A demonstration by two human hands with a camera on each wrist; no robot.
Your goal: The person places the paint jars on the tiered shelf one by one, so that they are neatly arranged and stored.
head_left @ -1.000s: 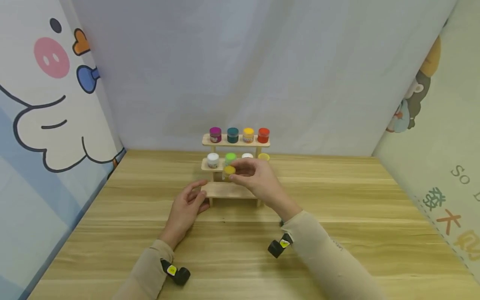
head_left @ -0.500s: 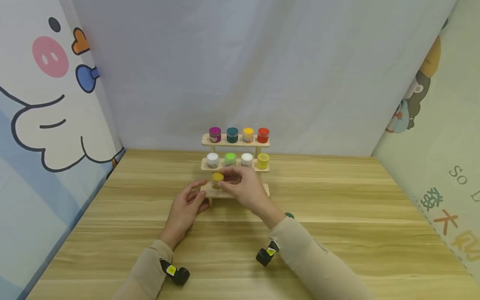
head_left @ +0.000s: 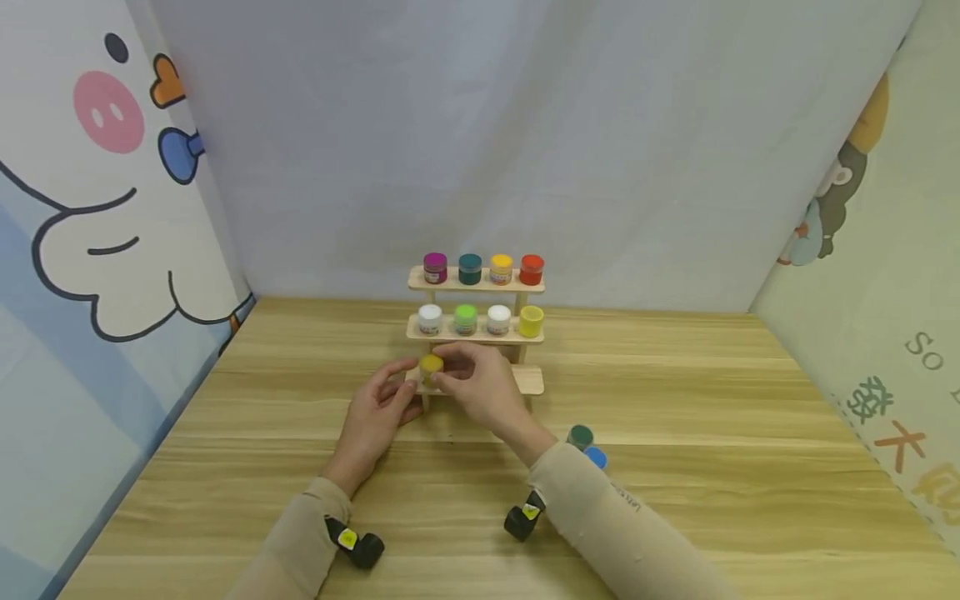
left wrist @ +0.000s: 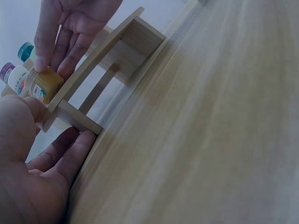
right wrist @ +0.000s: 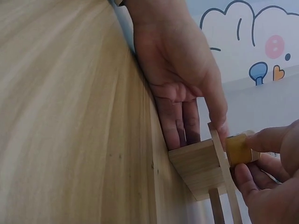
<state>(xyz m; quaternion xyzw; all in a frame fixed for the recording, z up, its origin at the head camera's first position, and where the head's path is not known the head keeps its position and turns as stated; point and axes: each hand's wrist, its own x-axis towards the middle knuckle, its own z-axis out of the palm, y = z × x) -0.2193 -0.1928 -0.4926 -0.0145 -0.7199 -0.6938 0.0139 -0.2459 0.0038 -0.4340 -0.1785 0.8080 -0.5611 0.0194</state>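
Note:
A three-tier wooden rack [head_left: 532,382] stands on the table against my left hand [head_left: 372,421]. That hand grips the left end of its lowest shelf, thumb at the shelf edge and fingers against the leg [left wrist: 77,116] underneath. With thumb and fingers, my right hand [head_left: 483,390] pinches a small ochre-yellow paint jar [head_left: 431,367]. The jar is upright at the left end of the lowest shelf, its base right at the board in the right wrist view. On the middle shelf are white jars [head_left: 430,319], a light green jar [head_left: 466,319] and a yellow jar [head_left: 531,321].
Purple [head_left: 435,268], teal [head_left: 470,269], orange-yellow [head_left: 501,269] and red [head_left: 532,270] jars line the top shelf. A dark green jar [head_left: 581,437] and a blue-topped one [head_left: 596,457] stand beside my right forearm, partly hidden. A pale curtain [head_left: 480,150] hangs behind the table.
My right hand has brought the ochre-yellow jar down and left, from in front of the middle shelf to the lowest shelf. The left hand keeps its place on the rack.

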